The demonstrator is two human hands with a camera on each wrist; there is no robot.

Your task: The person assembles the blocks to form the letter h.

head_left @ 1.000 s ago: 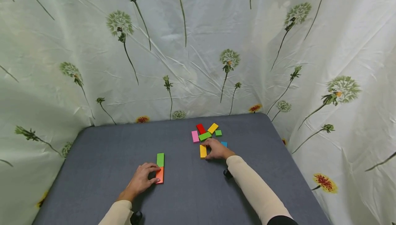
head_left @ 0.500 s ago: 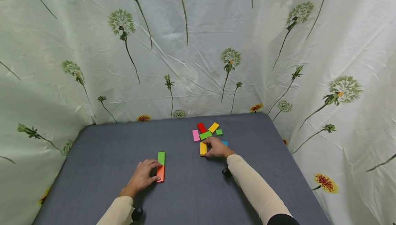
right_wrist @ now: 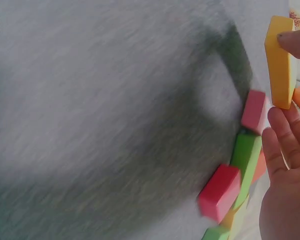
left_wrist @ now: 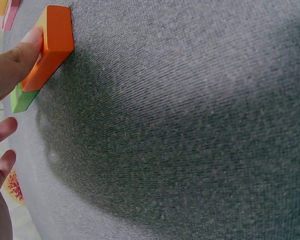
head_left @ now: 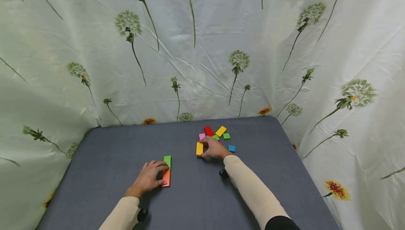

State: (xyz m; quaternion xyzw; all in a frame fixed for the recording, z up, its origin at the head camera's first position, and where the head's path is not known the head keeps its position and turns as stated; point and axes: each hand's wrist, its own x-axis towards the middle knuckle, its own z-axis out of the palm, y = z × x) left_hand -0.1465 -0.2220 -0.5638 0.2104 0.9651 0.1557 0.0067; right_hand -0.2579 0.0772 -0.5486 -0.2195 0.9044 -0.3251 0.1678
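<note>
My left hand (head_left: 148, 178) holds an orange rectangular block (head_left: 166, 178) lying on the grey table, thumb at its near end and a fingertip at its far end. A green block (head_left: 167, 160) lies end to end with the orange one. Farther right, my right hand (head_left: 215, 148) pinches a yellow block (head_left: 199, 148) lengthwise between thumb and fingers. In the right wrist view the yellow block (right_wrist: 279, 65) is raised, its shadow falling apart from it on the cloth. The left thumb presses against the orange block (left_wrist: 54, 37) in the left wrist view.
Around the right hand lie a pink block (head_left: 201, 136), a red block (head_left: 209, 131), another yellow block (head_left: 221, 131), a small green block (head_left: 226, 136) and a blue block (head_left: 232, 148). A longer green block (right_wrist: 246, 165) sits partly hidden. Behind hangs a flowered curtain (head_left: 209, 75).
My right hand has moved left with the yellow block, uncovering more of the blue block. My left hand stays at the orange block. The head view has shifted slightly.
</note>
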